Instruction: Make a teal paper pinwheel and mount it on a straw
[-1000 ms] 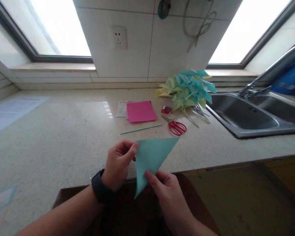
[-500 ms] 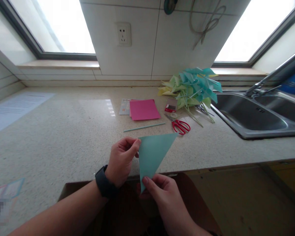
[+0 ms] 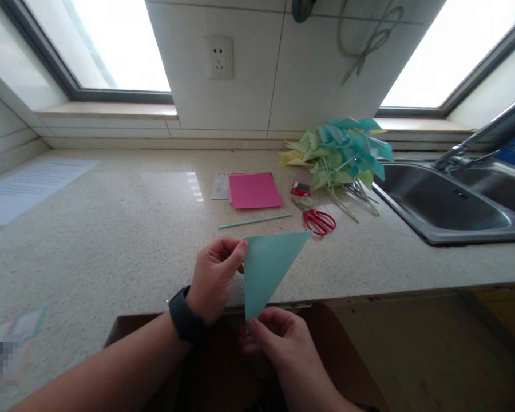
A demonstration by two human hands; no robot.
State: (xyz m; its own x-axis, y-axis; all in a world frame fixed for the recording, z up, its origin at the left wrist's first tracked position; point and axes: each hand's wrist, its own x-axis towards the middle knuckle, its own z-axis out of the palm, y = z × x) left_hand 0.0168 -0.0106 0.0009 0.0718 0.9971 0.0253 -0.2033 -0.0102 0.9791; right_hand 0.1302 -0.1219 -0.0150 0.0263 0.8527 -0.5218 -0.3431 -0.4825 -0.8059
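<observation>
At the upper left corner of the light turquoise paper triangle (image 3: 268, 260), the left hand (image 3: 214, 280) has its grip closed on the paper. Beyond the triangle, a thin pale stick (image 3: 255, 222) lies on the counter (image 3: 111, 240). The triangle itself is raised near the counter's front edge. At its bottom tip, the right hand (image 3: 281, 340) also pinches it closed; this grip has just moved lower, so the left edge seems better controlled. Beyond its right tip lie red scissors (image 3: 305, 210).
</observation>
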